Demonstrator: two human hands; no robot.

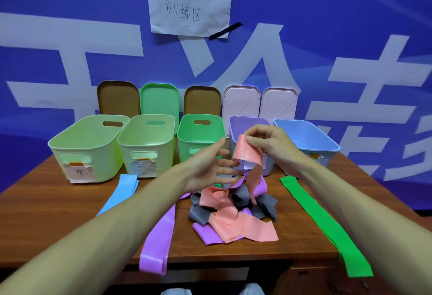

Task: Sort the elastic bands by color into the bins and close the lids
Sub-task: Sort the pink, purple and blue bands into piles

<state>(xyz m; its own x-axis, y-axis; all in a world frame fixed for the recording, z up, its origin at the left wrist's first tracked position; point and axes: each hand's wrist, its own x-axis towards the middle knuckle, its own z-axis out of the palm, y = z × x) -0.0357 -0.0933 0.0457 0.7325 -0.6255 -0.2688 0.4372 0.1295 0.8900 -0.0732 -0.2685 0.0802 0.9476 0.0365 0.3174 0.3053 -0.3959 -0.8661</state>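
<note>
My right hand [268, 145] pinches the top of a pink elastic band [246, 154] and holds it up in front of the purple bin [247, 123]. Beside the band's lower part, my left hand [210, 166] is spread with straight fingers. Below lies a tangled pile of pink, grey and purple bands [233, 210]. A long purple band [161, 236] hangs over the table's front edge. A blue band [121, 189] lies at the left, a green band [322, 222] at the right. Behind stand two pale green bins [86, 145], a green bin [198, 131] and a blue bin [306, 135].
Several lids [161, 98] lean upright against the blue wall behind the bins: two brown, one green, two pale pink. Paper labels are stuck on the fronts of the bins. The wooden table [58, 213] ends close to me, with the green band draping over its right edge.
</note>
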